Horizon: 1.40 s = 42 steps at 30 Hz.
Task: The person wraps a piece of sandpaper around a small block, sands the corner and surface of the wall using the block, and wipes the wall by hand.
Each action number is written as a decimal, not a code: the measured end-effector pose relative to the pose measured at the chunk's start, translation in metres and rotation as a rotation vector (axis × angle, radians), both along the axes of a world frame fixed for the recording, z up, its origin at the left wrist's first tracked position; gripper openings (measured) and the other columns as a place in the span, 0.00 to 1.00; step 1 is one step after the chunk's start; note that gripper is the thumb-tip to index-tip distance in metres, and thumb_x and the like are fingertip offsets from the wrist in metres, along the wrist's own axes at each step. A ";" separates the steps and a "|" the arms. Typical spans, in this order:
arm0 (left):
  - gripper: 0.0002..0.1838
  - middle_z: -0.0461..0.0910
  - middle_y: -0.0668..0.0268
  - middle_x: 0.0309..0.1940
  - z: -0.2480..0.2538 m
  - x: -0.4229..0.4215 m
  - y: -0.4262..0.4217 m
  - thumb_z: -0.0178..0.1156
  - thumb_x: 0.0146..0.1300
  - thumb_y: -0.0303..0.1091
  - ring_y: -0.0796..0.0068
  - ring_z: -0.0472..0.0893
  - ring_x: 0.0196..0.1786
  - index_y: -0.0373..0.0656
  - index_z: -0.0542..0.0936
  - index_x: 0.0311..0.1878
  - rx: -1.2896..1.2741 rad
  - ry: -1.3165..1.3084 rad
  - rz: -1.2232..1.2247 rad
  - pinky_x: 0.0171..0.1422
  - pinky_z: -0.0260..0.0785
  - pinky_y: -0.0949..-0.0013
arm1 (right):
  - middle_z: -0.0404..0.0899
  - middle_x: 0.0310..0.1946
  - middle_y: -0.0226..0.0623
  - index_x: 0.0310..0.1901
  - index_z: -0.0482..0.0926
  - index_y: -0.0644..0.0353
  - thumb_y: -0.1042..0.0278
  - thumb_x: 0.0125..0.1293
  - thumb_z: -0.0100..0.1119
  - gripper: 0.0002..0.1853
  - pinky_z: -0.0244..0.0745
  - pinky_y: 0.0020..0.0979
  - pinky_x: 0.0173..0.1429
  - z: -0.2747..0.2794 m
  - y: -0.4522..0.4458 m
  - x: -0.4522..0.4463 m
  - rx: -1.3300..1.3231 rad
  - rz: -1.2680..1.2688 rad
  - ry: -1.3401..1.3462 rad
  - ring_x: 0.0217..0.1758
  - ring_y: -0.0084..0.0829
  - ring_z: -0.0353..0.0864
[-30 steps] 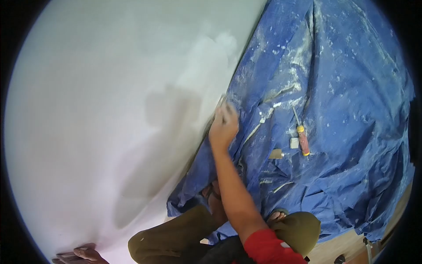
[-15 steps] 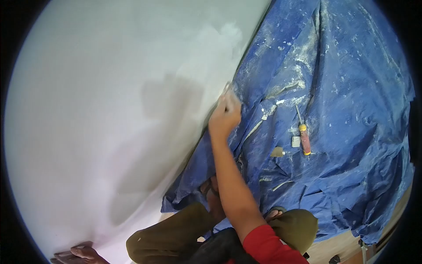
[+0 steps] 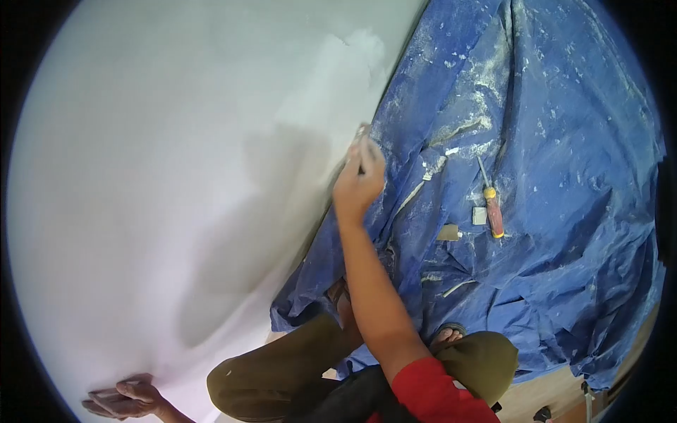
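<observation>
We have our right hand closed, pinching a small, thin, pale-and-brownish piece whose material we cannot make out for the blur. That piece sits at the far end of the grip, by the lower edge of a smooth white wall that spreads to the grip's left. Above the grip, the wall bears a whiter, chalky patch. Down and well to the left of the grip, we rest our left hand open against the same wall. To the grip's right lies a creased blue sheet with white smears; on it we see a red-and-yellow-handled screwdriver, with a small pale square piece just beside it.
</observation>
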<state>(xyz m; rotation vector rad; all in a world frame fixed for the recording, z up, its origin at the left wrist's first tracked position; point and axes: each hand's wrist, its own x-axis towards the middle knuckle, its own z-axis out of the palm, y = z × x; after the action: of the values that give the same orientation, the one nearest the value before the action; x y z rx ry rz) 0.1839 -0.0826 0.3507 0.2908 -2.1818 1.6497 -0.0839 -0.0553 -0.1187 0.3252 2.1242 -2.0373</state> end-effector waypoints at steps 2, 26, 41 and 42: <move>0.31 0.70 0.42 0.75 0.001 0.002 0.005 0.53 0.82 0.55 0.40 0.69 0.79 0.38 0.75 0.73 -0.019 0.005 0.011 0.79 0.67 0.36 | 0.82 0.59 0.53 0.58 0.86 0.70 0.78 0.73 0.62 0.15 0.77 0.44 0.69 -0.007 0.000 0.005 0.018 0.038 -0.020 0.64 0.50 0.84; 0.31 0.70 0.49 0.77 0.006 0.006 -0.003 0.52 0.81 0.57 0.43 0.67 0.81 0.42 0.74 0.74 -0.052 0.010 0.014 0.78 0.68 0.37 | 0.85 0.56 0.52 0.60 0.86 0.68 0.77 0.71 0.63 0.17 0.79 0.44 0.63 0.019 0.006 0.052 -0.029 -0.021 -0.072 0.57 0.51 0.85; 0.31 0.72 0.47 0.76 0.000 0.005 -0.005 0.54 0.81 0.55 0.41 0.68 0.81 0.41 0.73 0.73 -0.033 0.029 -0.002 0.81 0.64 0.37 | 0.83 0.63 0.52 0.61 0.87 0.63 0.76 0.68 0.70 0.19 0.75 0.47 0.65 0.108 0.020 0.060 -0.327 0.099 0.088 0.61 0.49 0.83; 0.31 0.72 0.47 0.76 0.000 0.004 -0.005 0.54 0.81 0.55 0.41 0.68 0.81 0.40 0.74 0.73 -0.007 0.041 -0.014 0.81 0.64 0.36 | 0.83 0.63 0.52 0.61 0.87 0.63 0.76 0.68 0.70 0.19 0.75 0.47 0.65 0.094 0.018 0.060 -0.331 0.098 0.086 0.61 0.49 0.83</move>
<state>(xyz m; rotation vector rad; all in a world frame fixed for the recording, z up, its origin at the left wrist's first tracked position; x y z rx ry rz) 0.1879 -0.0871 0.3502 0.3048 -2.1426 1.6294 -0.0240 -0.0370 -0.0251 0.0841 1.7627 -2.3290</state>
